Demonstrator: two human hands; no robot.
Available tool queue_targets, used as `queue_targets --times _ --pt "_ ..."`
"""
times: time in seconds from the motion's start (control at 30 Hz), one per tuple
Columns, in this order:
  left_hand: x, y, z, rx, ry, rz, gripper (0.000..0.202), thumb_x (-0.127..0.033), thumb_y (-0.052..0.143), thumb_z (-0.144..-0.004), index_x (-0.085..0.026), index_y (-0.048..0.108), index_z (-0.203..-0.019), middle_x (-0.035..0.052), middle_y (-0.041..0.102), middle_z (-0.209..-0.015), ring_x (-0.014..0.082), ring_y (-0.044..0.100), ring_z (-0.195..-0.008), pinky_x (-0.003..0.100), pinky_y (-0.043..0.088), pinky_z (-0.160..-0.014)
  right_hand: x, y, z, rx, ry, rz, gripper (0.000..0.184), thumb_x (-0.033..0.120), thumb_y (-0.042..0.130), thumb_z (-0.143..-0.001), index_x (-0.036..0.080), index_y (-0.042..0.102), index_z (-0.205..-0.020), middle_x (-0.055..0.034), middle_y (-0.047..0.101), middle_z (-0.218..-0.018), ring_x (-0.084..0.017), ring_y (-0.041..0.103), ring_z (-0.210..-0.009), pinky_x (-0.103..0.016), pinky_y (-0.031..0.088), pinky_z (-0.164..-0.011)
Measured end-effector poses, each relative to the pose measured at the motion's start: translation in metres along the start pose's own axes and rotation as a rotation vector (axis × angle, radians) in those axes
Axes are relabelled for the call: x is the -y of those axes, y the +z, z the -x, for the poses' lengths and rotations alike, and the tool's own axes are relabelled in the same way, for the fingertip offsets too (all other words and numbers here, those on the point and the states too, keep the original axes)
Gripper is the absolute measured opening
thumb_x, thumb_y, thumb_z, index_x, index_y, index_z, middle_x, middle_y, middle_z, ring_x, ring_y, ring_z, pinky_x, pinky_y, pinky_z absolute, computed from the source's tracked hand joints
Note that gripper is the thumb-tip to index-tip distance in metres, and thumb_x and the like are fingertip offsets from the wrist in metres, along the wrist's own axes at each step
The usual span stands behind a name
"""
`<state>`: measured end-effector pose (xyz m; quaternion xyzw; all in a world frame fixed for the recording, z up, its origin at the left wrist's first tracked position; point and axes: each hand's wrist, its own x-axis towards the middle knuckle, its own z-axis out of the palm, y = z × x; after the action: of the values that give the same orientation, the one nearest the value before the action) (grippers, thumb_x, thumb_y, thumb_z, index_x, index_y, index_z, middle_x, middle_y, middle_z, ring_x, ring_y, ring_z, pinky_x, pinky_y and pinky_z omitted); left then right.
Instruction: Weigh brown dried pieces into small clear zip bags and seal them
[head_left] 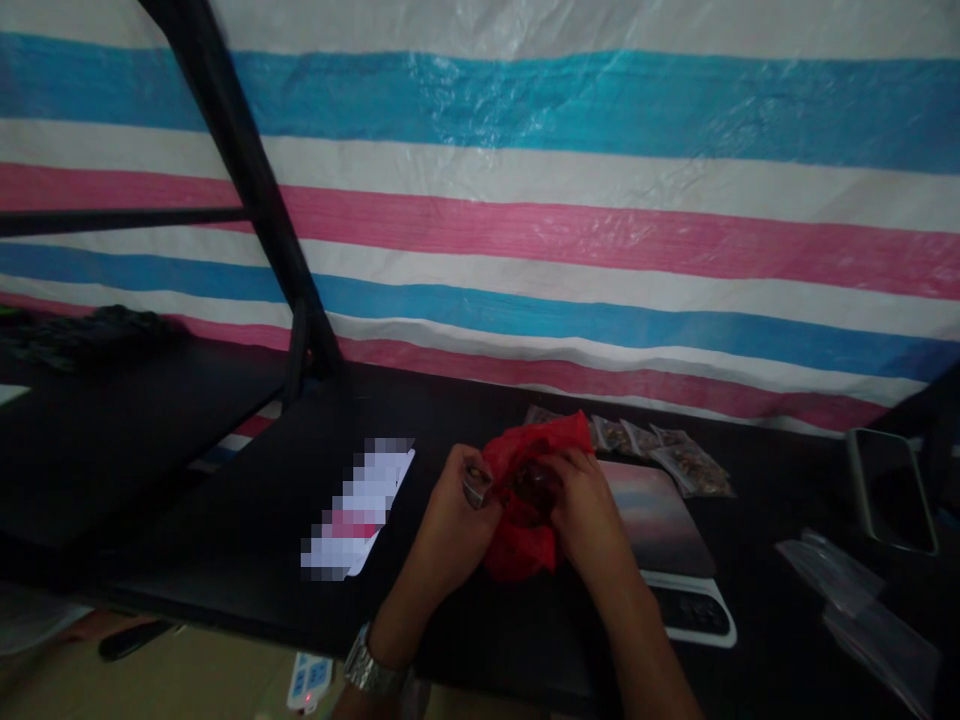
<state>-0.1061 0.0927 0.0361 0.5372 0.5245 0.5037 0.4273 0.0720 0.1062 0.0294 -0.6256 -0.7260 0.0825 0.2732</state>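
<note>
A red plastic bag [525,552] lies crumpled on the black table between my hands, its mouth open over dark contents that I cannot make out. My left hand [456,520] is closed at the bag's left side, around a small clear plastic bag [475,484] with something brownish in it. At the other side my right hand [586,502] dips curled fingers into the red bag's mouth; what they pinch is hidden in shadow. Just right of the red bag sits a digital scale [675,530], partly behind my right forearm. Several small filled clear packets [694,466] lie behind the scale.
Flat clear plastic bags [881,640] lie on the right, in front of a phone [896,490]. A white sheet-like item [367,510], blurred out, is left of my hands. A slanted black post [255,190] rises at the table's back left, before a striped tarp [600,240].
</note>
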Motion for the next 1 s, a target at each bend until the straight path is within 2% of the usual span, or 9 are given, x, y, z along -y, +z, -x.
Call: queue_targets --times 0.1,0.2,0.27,0.4,0.47,0.53,0.67,0.9,1.0 --pt "-0.006 0.002 0.000 0.001 0.008 0.063 0.030 -0.010 0.060 -0.067 -0.024 0.051 -0.092 -0.0060 0.056 -0.079 0.0147 0.057 -0.070 0.026 0.046 -0.064 0.001 0.006 -0.002 0.024 0.018 -0.069 0.066 -0.013 0.050 -0.069 0.014 0.077 -0.123 -0.0138 0.071 -0.125 -0.027 0.065 -0.118 -0.039 0.052 -0.106" --pt "-0.012 0.001 -0.001 -0.076 0.088 0.032 0.028 -0.010 0.059 -0.066 -0.024 0.051 -0.089 -0.0063 0.054 -0.077 0.0140 0.056 -0.068 0.025 0.044 -0.062 0.003 0.007 -0.004 0.052 -0.009 -0.114 0.062 -0.012 0.050 -0.074 0.017 0.078 -0.121 -0.0126 0.072 -0.123 -0.027 0.067 -0.118 -0.039 0.052 -0.105" --pt "-0.013 -0.001 -0.001 -0.124 0.132 -0.022 0.026 -0.011 0.059 -0.067 -0.024 0.051 -0.088 -0.0064 0.052 -0.076 0.0139 0.054 -0.066 0.025 0.043 -0.061 0.005 0.000 -0.004 0.060 -0.006 -0.142 0.056 -0.010 0.052 -0.078 0.017 0.078 -0.119 -0.0122 0.073 -0.122 -0.028 0.067 -0.117 -0.040 0.052 -0.106" --pt "-0.007 -0.006 0.000 -0.135 0.144 -0.122 0.025 -0.010 0.057 -0.070 -0.025 0.052 -0.090 -0.0049 0.053 -0.079 0.0156 0.055 -0.069 0.028 0.045 -0.065 0.013 -0.022 -0.003 -0.030 0.018 -0.279 0.048 -0.007 0.055 -0.085 0.017 0.076 -0.121 -0.0109 0.074 -0.122 -0.025 0.068 -0.116 -0.039 0.051 -0.107" --pt "-0.002 -0.007 -0.001 -0.128 0.118 -0.145 0.024 -0.011 0.057 -0.071 -0.025 0.052 -0.091 -0.0043 0.054 -0.080 0.0163 0.056 -0.071 0.029 0.046 -0.067 0.021 -0.028 -0.001 0.014 -0.036 -0.379 0.049 -0.008 0.056 -0.085 0.020 0.076 -0.121 -0.0080 0.074 -0.121 -0.021 0.069 -0.114 -0.034 0.051 -0.104" --pt "0.003 -0.009 -0.001 -0.135 0.099 -0.159 0.023 -0.013 0.058 -0.073 -0.025 0.053 -0.092 -0.0041 0.055 -0.082 0.0166 0.057 -0.072 0.030 0.047 -0.068 0.029 -0.027 0.003 0.136 -0.074 -0.433 0.050 -0.009 0.055 -0.084 0.020 0.076 -0.118 -0.0063 0.075 -0.118 -0.019 0.071 -0.110 -0.031 0.053 -0.100" --pt "0.007 -0.013 -0.002 -0.168 0.078 -0.160 0.024 -0.012 0.058 -0.071 -0.024 0.054 -0.092 -0.0043 0.056 -0.082 0.0164 0.058 -0.073 0.029 0.047 -0.068 0.038 -0.017 0.008 0.291 -0.041 -0.345 0.049 -0.011 0.056 -0.080 0.016 0.078 -0.116 -0.0099 0.075 -0.118 -0.023 0.070 -0.112 -0.034 0.052 -0.102" --pt "0.005 -0.017 -0.002 -0.168 0.051 -0.142 0.023 -0.013 0.063 -0.071 -0.024 0.055 -0.090 -0.0052 0.055 -0.080 0.0149 0.056 -0.070 0.026 0.044 -0.064 0.040 -0.017 0.004 0.166 -0.047 -0.432 0.050 -0.012 0.053 -0.081 0.017 0.077 -0.114 -0.0078 0.074 -0.116 -0.019 0.070 -0.109 -0.030 0.052 -0.100" --pt "0.004 -0.017 -0.003 -0.184 0.071 -0.131 0.025 -0.012 0.062 -0.069 -0.024 0.056 -0.089 -0.0050 0.056 -0.081 0.0154 0.056 -0.071 0.027 0.045 -0.066 0.044 -0.017 0.007 0.240 -0.067 -0.467 0.052 -0.014 0.053 -0.078 0.020 0.078 -0.108 -0.0059 0.076 -0.111 -0.018 0.072 -0.104 -0.028 0.053 -0.094"
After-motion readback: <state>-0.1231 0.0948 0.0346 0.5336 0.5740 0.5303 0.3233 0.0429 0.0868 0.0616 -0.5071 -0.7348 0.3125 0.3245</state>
